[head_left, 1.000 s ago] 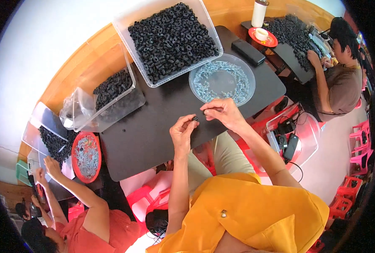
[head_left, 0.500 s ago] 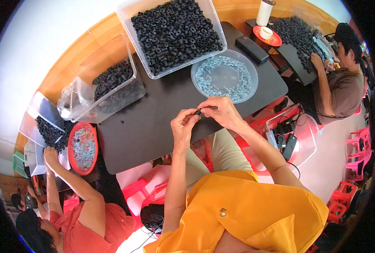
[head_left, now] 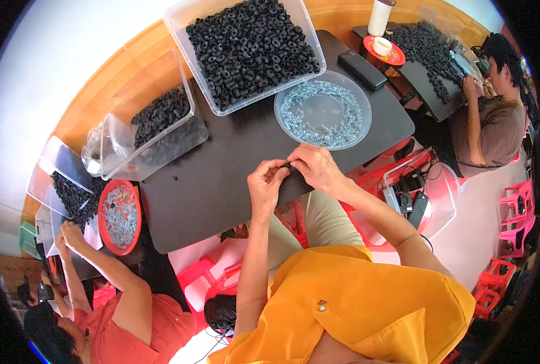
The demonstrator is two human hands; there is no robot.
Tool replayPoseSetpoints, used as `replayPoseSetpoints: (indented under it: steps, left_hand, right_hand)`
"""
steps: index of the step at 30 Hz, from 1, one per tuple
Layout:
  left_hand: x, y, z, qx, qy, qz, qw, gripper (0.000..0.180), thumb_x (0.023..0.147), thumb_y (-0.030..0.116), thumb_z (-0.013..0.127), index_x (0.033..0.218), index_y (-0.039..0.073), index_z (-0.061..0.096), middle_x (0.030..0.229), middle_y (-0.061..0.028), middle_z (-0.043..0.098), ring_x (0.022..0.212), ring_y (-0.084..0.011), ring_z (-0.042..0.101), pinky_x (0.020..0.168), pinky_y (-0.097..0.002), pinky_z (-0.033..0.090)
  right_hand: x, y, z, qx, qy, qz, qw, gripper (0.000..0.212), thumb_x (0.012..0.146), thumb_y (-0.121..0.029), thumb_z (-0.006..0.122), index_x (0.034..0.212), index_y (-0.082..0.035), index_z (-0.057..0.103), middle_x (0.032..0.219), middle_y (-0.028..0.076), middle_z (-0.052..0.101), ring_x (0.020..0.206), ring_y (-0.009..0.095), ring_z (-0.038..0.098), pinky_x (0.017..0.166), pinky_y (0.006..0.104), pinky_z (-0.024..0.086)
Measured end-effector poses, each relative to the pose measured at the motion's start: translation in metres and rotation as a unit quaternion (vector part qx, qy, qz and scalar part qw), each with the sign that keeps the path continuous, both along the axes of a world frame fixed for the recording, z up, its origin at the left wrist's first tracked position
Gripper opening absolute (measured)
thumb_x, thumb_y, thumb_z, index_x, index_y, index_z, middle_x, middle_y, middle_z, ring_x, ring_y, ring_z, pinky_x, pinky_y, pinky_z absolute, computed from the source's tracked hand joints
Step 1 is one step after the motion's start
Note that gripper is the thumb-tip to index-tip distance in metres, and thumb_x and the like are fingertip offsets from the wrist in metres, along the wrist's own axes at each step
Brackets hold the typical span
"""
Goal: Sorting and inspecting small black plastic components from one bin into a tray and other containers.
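Over the near edge of the dark table (head_left: 233, 200), my left hand (head_left: 265, 185) pinches a small black plastic part (head_left: 288, 167) between thumb and fingertips. My right hand (head_left: 316, 168) meets it from the other side, its thumb and fingers pressed together at the same part. Any smaller piece between the right fingertips is hidden. Just beyond my right hand sits a round clear tray (head_left: 325, 111) with small metal springs spread in a ring. A large clear bin (head_left: 218, 108) full of similar black parts stands farther back.
Left of the bin, a clear box (head_left: 179, 136) lies tilted with more black parts. A black oblong case (head_left: 362, 70) rests by the round tray. Co-workers sit at left and right; a red tray (head_left: 104, 233) of springs is by the left one. A clear crate (head_left: 442, 209) stands lower right.
My fingers have shifted slightly around the black part, the right hand dipping a little lower. The left co-worker's hands have come together nearer their body; the right co-worker has lifted their head and hands.
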State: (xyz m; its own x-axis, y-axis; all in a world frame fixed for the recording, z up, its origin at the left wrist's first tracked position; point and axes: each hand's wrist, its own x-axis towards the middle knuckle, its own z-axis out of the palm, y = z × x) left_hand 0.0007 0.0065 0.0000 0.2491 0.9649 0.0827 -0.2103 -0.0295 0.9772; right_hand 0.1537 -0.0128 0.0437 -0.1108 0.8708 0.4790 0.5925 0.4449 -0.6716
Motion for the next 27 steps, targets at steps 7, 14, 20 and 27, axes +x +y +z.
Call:
replayPoseSetpoints:
  steps: [7,14,20,27]
  left_hand:
    - [0.003,0.000,-0.001,-0.003,-0.005,0.010,1.000,0.012,0.081,-0.003,0.060,0.093,-0.003,0.062,0.082,-0.0028,0.062,0.071,-0.0078,0.059,0.068,-0.0212,0.048]
    - [-0.001,-0.003,0.001,-0.023,-0.047,0.006,0.999,0.012,0.081,-0.002,0.061,0.094,-0.004,0.062,0.081,-0.0047,0.063,0.071,-0.0095,0.061,0.066,-0.0217,0.050]
    - [0.002,0.001,-0.004,-0.023,-0.058,0.051,0.997,0.011,0.082,-0.002,0.060,0.092,-0.004,0.061,0.081,-0.0044,0.063,0.069,-0.0102,0.060,0.065,-0.0222,0.050]
    - [0.007,-0.002,-0.001,0.005,-0.078,0.118,0.990,0.010,0.082,0.001,0.061,0.091,-0.003,0.061,0.082,-0.0035,0.061,0.068,-0.0084,0.056,0.061,-0.0216,0.047]
  right_hand:
    - [-0.001,0.000,-0.006,-0.125,0.123,-0.014,0.984,0.008,0.076,0.003,0.058,0.083,0.004,0.058,0.069,0.013,0.060,0.060,0.018,0.061,0.055,0.0302,0.048]
    - [0.001,0.005,0.008,-0.158,0.061,0.019,0.985,0.007,0.077,0.003,0.057,0.083,0.005,0.056,0.066,0.012,0.061,0.058,0.015,0.061,0.054,0.0280,0.048]
    - [-0.016,0.011,-0.002,-0.008,-0.012,-0.011,1.000,0.009,0.073,0.005,0.055,0.081,0.001,0.051,0.074,0.016,0.055,0.070,0.037,0.056,0.060,0.0419,0.045]
    - [-0.031,0.007,0.000,0.039,-0.059,-0.044,0.996,0.011,0.074,0.005,0.053,0.084,0.003,0.051,0.076,0.017,0.052,0.070,0.038,0.054,0.060,0.0440,0.044]
